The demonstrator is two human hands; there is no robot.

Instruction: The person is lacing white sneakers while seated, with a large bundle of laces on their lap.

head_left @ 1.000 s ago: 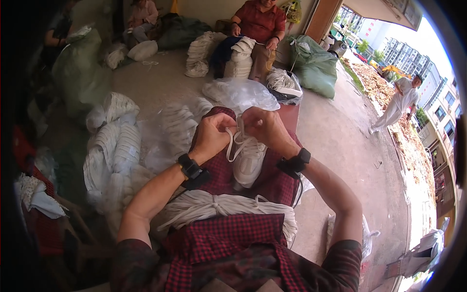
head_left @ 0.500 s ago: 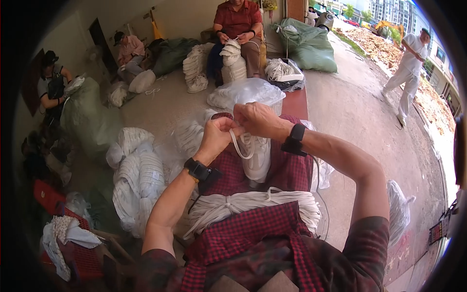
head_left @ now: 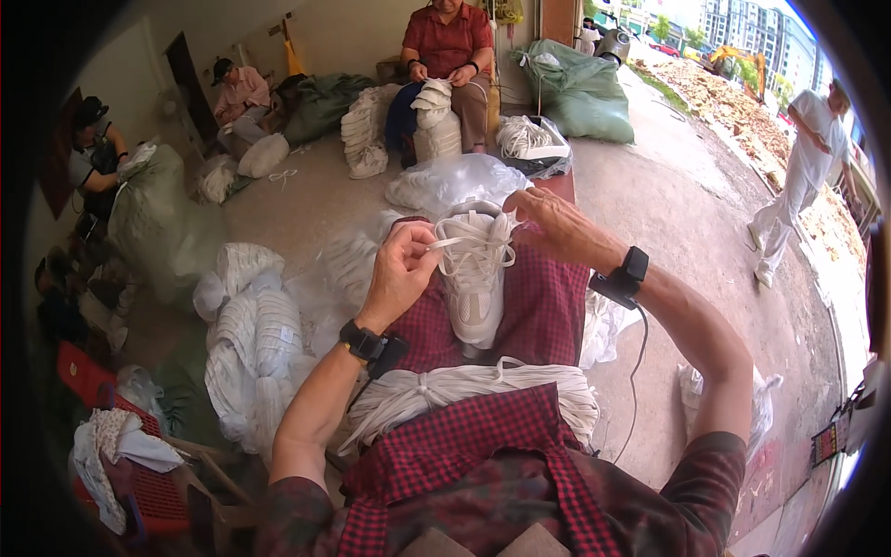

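A pale lace-up sneaker (head_left: 477, 306) stands on a support between my knees, its toe towards me and laces crossing over its tongue. At the shoe's left side, my left hand (head_left: 405, 271) is closed, pinching a white shoelace (head_left: 451, 243) between thumb and fingertips. My right hand (head_left: 568, 228) is at the upper right of the shoe, fingertips together at the lace there; the exact grip is partly hidden. A thick bundle of white laces (head_left: 464, 395) lies across my lap on the red-and-black checked apron (head_left: 464, 436).
Plastic-wrapped stacks of pale shoe parts (head_left: 255, 334) lie to the left. Clear plastic bags (head_left: 455, 181) sit beyond the shoe. A red chair (head_left: 148, 446) stands near left. A person in red (head_left: 445, 46) works opposite; another in white (head_left: 803, 167) is at right.
My hands have moved apart, the right one going rightward, uncovering the sneaker's laces. The lace loop that hung in front of the shoe is drawn up. The person in white has come nearer.
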